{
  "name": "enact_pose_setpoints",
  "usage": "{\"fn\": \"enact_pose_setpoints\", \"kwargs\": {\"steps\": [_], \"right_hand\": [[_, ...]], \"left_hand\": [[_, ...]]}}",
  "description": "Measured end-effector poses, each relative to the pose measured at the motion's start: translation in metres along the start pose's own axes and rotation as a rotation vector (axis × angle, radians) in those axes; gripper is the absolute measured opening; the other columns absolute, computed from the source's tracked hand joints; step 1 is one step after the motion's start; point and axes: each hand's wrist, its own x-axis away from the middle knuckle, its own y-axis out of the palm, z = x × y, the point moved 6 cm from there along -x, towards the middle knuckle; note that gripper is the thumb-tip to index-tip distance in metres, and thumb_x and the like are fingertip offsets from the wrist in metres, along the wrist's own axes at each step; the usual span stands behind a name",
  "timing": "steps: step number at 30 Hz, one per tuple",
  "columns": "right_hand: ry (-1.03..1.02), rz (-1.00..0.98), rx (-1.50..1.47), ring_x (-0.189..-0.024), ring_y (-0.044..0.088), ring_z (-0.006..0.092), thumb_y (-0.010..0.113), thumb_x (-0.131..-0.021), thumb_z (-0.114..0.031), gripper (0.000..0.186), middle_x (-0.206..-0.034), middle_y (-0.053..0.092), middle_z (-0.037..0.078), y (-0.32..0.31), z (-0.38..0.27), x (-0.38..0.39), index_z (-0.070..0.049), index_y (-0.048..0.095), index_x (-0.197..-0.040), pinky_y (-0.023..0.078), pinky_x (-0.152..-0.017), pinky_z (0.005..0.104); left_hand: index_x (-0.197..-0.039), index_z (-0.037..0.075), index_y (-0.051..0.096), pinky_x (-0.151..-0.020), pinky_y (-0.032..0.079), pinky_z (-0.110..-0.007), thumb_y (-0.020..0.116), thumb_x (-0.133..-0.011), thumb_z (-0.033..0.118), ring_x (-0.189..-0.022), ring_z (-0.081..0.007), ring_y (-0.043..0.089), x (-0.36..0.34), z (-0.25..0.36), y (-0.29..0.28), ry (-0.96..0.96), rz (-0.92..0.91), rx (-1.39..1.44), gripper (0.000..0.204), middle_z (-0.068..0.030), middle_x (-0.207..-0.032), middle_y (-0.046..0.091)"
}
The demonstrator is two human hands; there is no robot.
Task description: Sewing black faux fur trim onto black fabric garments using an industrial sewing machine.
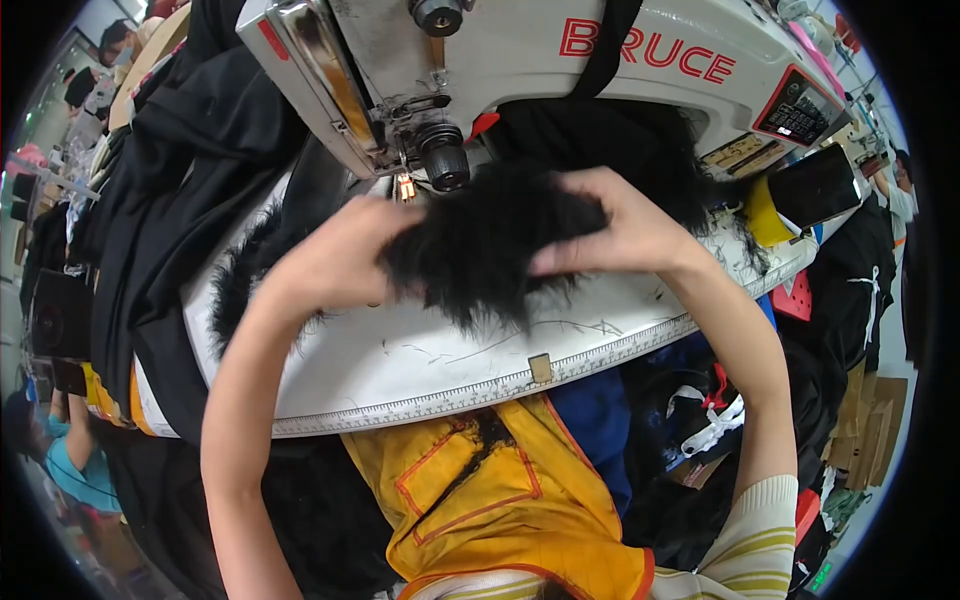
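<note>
A bunched piece of black fur (480, 250) is between my hands, just in front of the sewing machine's needle area. My right hand (625, 230) grips its right side, with the thumb on the near face and the fingers over the top. At the fur's left edge is my left hand (345, 250), slightly blurred; it is closed on the fur and its fingertips are hidden in the pile. The white sewing machine (520, 50) stands right behind, its presser foot (405, 187) close to the fur's upper left.
Black cloth (200, 130) drapes over the table's left side. Along the white table's front edge runs a measuring tape (470, 392). A yellow and black box-like object (800, 200) sits at right. Loose fibres litter the tabletop, and an orange apron (490, 500) covers my lap.
</note>
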Motion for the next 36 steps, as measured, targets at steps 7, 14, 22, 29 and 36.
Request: {"fn": "enact_pose_setpoints", "kwargs": {"steps": [7,14,22,29,36], "right_hand": [[0.158,0.349,-0.398,-0.100,0.057,0.0174,0.079,-0.069,-0.020,0.067,-0.111,0.059,0.013,-0.015,0.004,0.002,0.010,0.047,-0.119,0.045,-0.090,0.0282],[0.268,0.363,-0.370,-0.107,0.057,0.0202,0.071,-0.077,-0.010,0.069,-0.112,0.060,0.019,-0.024,0.023,-0.013,0.012,0.029,-0.127,0.045,-0.092,0.0291],[0.289,0.344,-0.100,-0.105,0.057,0.0211,0.074,-0.075,-0.016,0.071,-0.110,0.060,0.019,-0.045,0.025,-0.013,0.009,0.035,-0.128,0.040,-0.095,0.0291],[0.087,-0.421,1.513,-0.102,0.057,0.0278,0.075,-0.062,-0.030,0.064,-0.109,0.061,0.008,0.051,-0.016,-0.014,-0.007,0.057,-0.119,0.039,-0.095,0.0385],[-0.018,-0.047,1.611,-0.061,0.062,0.0235,0.057,-0.068,-0.003,0.061,-0.119,0.048,0.013,0.071,0.004,-0.030,0.004,0.040,-0.127,0.050,-0.056,0.0328]], "left_hand": [[-0.109,-0.002,0.058,-0.079,0.047,-0.028,0.068,-0.078,0.009,-0.082,-0.0124,0.057,-0.004,-0.016,-0.004,-0.201,-0.140,0.369,0.035,-0.0074,-0.091,0.065],[-0.113,-0.003,0.056,-0.085,0.043,-0.024,0.065,-0.081,0.009,-0.093,-0.0122,0.053,0.003,-0.039,-0.009,-0.148,-0.170,0.441,0.036,-0.0070,-0.100,0.062],[-0.109,-0.001,0.059,-0.088,0.041,-0.024,0.064,-0.080,0.005,-0.093,-0.0150,0.055,0.009,-0.023,-0.008,-0.141,0.044,0.556,0.030,-0.0084,-0.105,0.062],[-0.118,0.014,0.057,-0.093,0.036,-0.030,0.047,-0.082,0.014,-0.114,-0.0157,0.052,0.041,-0.011,0.040,0.243,0.311,-0.772,0.038,-0.0041,-0.125,0.056],[-0.105,0.011,0.058,-0.087,0.038,-0.030,0.051,-0.080,0.012,-0.104,-0.0125,0.055,0.048,-0.014,0.020,0.235,0.401,-0.783,0.026,0.0004,-0.113,0.059]]}}
